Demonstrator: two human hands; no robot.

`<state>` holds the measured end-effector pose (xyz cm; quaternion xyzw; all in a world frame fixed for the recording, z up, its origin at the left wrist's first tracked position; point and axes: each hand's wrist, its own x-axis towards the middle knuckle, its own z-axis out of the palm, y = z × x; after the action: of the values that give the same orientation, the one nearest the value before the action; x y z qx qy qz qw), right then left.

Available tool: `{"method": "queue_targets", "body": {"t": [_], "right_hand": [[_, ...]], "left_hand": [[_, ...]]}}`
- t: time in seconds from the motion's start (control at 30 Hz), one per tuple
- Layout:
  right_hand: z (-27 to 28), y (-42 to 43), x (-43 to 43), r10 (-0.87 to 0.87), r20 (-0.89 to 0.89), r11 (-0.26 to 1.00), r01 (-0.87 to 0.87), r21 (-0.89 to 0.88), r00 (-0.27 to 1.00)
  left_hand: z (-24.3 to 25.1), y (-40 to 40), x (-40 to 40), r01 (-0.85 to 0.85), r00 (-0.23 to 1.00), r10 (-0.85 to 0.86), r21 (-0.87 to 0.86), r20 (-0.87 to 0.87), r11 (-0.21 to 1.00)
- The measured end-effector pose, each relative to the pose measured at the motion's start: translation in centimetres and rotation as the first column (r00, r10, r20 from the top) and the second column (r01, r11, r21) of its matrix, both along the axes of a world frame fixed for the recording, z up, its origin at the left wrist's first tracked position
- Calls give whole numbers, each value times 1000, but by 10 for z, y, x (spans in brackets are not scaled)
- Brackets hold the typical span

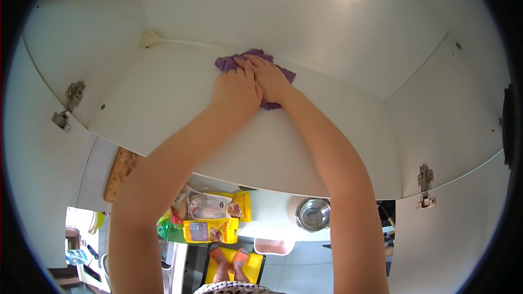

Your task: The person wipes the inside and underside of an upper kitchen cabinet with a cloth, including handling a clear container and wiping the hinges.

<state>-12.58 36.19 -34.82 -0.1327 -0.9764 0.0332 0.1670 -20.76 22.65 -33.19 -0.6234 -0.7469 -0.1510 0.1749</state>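
Both of my hands press a crumpled purple cloth (pixel 226 63) onto the white bottom panel (pixel 163 102) of an open cabinet, near its back wall. My left hand (pixel 238 90) bears down on the near left part of the cloth with its fingers bent. Against it, and partly overlapping its fingers, my right hand (pixel 269 76) lies over the middle of the cloth. Purple edges stick out beyond the fingers, to the right and below the wrists. What lies beneath both palms is hidden.
Open doors with metal hinges (pixel 425 179) flank the cabinet. A cream fitting (pixel 150 39) sits in its back left corner. Below are a counter (pixel 271 208) with yellow food packets (pixel 212 230), a steel bowl (pixel 313 214) and a cutting board (pixel 118 173). My feet in orange slippers stand on a yellow platform (pixel 229 259).
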Motion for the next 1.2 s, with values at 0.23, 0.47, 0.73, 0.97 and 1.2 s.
{"method": "queue_targets", "body": {"t": [0.23, 0.47, 0.73, 0.97, 1.2], "right_hand": [[-8, 44, 52, -80, -33, 995, 78, -64, 996], [5, 42, 157, -338, 23, 934, 338, -119, 941], [0, -69, 182, -202, -69, 978, 196, -73, 977], [20, -133, 181, -85, -33, 991, 81, -108, 996], [15, -26, 178, -278, 61, 960, 279, 8, 959]], "left_hand": [[-9, 44, 34, 143, 980, -158, 123, 121, 982], [-7, 66, 122, 270, 945, -278, 69, 171, 960], [-10, -48, 138, 375, 906, -397, 157, 150, 914], [21, -120, 131, 416, 909, -407, -151, 91, 897], [-4, 9, 101, 565, 784, -563, 77, 261, 822]]}}
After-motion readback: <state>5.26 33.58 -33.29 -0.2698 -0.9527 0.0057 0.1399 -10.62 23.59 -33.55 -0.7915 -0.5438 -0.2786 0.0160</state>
